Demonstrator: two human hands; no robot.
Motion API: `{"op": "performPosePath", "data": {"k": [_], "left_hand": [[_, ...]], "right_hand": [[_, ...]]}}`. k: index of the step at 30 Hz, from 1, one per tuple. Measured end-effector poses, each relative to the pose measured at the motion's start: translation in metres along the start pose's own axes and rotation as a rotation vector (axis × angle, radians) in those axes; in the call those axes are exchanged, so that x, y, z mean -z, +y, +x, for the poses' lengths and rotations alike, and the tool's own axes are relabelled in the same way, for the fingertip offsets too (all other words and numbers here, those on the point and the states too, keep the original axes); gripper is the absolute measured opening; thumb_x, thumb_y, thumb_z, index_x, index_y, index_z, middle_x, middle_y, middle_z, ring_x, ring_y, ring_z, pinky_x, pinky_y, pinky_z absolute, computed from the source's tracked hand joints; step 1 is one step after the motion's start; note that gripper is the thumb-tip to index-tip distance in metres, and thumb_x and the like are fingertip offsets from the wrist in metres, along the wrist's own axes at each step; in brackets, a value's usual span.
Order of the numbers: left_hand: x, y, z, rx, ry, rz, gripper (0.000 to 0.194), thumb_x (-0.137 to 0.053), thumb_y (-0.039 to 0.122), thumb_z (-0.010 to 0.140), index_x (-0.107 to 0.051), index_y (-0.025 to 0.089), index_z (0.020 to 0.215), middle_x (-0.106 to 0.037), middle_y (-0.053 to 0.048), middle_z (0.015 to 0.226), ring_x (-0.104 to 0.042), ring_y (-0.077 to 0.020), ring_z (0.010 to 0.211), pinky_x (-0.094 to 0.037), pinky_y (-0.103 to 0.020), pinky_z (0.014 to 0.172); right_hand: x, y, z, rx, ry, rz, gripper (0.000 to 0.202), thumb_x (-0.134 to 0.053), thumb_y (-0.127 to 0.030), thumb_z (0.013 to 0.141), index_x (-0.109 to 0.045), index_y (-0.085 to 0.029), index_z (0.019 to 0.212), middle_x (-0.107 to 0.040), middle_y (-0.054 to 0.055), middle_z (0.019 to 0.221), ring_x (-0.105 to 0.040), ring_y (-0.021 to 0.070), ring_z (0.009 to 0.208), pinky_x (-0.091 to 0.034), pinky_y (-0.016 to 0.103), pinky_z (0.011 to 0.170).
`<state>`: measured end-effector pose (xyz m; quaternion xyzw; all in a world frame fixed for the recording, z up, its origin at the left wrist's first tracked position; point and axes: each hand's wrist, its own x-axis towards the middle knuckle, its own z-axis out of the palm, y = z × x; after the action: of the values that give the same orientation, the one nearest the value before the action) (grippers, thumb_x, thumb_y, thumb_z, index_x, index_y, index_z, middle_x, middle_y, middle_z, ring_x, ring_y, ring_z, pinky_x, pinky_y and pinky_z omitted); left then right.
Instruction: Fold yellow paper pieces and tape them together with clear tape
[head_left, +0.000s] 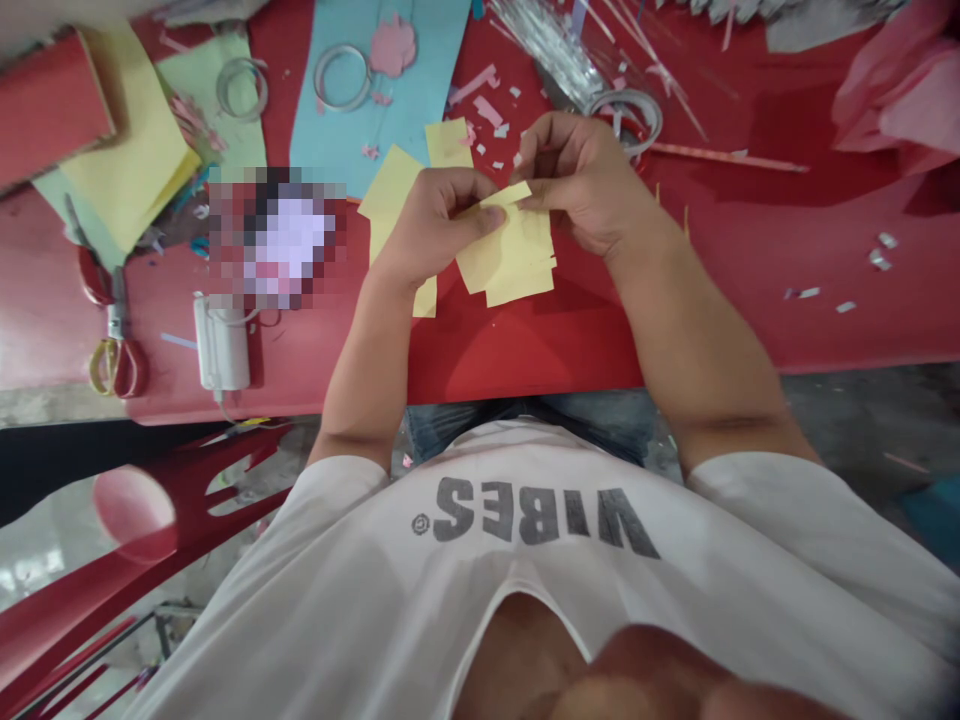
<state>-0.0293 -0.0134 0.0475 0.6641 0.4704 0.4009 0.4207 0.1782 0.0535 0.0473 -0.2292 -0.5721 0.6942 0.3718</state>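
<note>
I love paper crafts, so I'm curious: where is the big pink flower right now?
In the head view, the big pink flower lies on the blue sheet near the top, left of centre, just right of a tape roll.

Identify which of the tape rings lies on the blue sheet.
The middle ring, beside the pink paper flower: the left ring lies on green paper, and the right ring is near the right hand.
</note>
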Motion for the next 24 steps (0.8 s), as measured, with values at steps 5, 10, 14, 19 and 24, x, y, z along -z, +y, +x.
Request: {"op": "performPosePath", "data": {"k": [5,10,14,19,24], "left_hand": [[-0.004,-0.002,0.001,-0.027,0.043,0.02,0.037,-0.074,0.057,0.091,-0.062,0.023,0.08,-0.05,0.003,0.066,-0.038,-0.0103,0.062,-0.03,-0.033,0.056],[-0.009,-0.001,0.001,-0.014,0.074,0.046,0.038,-0.076,0.054,0.089,-0.061,0.023,0.073,-0.042,0.003,0.064,-0.03,-0.0106,0.059,-0.023,-0.034,0.055],[-0.011,-0.004,0.003,-0.022,0.089,0.084,0.037,-0.075,0.053,0.09,-0.057,0.026,0.072,-0.04,0.005,0.057,-0.026,-0.0121,0.063,-0.026,-0.033,0.056],[-0.011,-0.002,0.003,-0.051,0.15,0.113,0.03,-0.072,0.045,0.091,-0.058,0.026,0.072,-0.044,0.003,0.061,-0.033,-0.0136,0.06,-0.025,-0.036,0.057],[-0.011,0.001,0.002,-0.055,0.169,0.144,0.023,-0.066,0.034,0.094,-0.058,0.027,0.073,-0.046,0.003,0.062,-0.036,-0.0141,0.063,-0.032,-0.036,0.058]], "right_hand": [[0.002,0.002,0.001,0.023,0.018,-0.028,0.032,-0.087,-0.014,0.064,-0.068,-0.029,0.085,-0.062,-0.001,0.086,-0.056,0.018,0.079,-0.045,0.034,0.072],[-0.001,-0.004,-0.001,0.046,0.03,-0.103,0.03,-0.086,-0.015,0.064,-0.068,-0.031,0.082,-0.063,-0.001,0.084,-0.057,0.0204,0.079,-0.046,0.037,0.072],[-0.006,-0.011,-0.004,0.128,0.046,-0.227,0.023,-0.083,-0.02,0.074,-0.068,-0.035,0.083,-0.066,-0.001,0.087,-0.059,0.0222,0.081,-0.048,0.038,0.072],[-0.011,-0.024,-0.012,0.297,0.135,-0.551,0.031,-0.081,-0.017,0.08,-0.067,-0.043,0.088,-0.067,-0.004,0.106,-0.062,0.0263,0.101,-0.051,0.044,0.088],[-0.012,-0.029,-0.016,0.339,0.104,-0.693,0.032,-0.087,-0.021,0.078,-0.069,-0.046,0.085,-0.063,-0.004,0.117,-0.055,0.0319,0.119,-0.048,0.051,0.101]]}}
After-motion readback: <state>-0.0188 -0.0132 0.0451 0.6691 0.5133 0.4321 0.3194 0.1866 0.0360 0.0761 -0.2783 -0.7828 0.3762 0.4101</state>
